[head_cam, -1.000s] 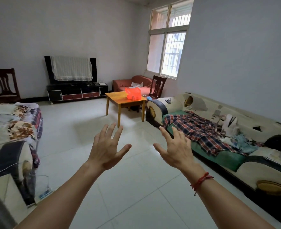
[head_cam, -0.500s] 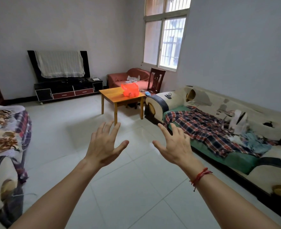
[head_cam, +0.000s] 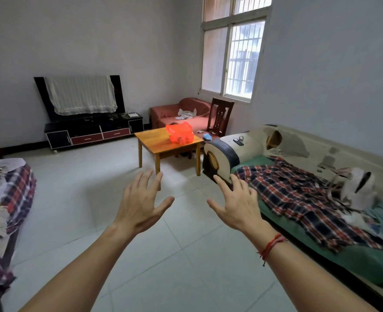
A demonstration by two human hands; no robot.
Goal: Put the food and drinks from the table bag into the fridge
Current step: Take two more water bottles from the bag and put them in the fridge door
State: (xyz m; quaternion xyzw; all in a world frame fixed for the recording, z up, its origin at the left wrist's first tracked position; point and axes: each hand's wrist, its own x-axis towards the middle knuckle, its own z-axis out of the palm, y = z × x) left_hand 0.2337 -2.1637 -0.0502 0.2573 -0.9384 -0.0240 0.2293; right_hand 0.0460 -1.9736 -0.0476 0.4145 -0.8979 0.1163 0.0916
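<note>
A red translucent plastic bag point(head_cam: 181, 136) stands on a small wooden table point(head_cam: 154, 140) across the room, with something dark dimly showing inside it. My left hand point(head_cam: 141, 203) and my right hand point(head_cam: 237, 206) are stretched out in front of me with fingers spread, holding nothing. Both hands hang over the tiled floor, well short of the table. No fridge is in view.
A long sofa point(head_cam: 321, 176) with a plaid cloth and loose clothes runs along the right. Another covered seat point(head_cam: 5, 199) sits at the left edge. A TV stand point(head_cam: 91, 131), a red armchair point(head_cam: 186, 111) and a wooden chair point(head_cam: 221, 115) line the far wall. Pale tiled floor point(head_cam: 91, 199) lies between.
The view has moved forward toward the table, so the table and red bag appear larger and nearer. Both hands stay spread and empty in front of me.
</note>
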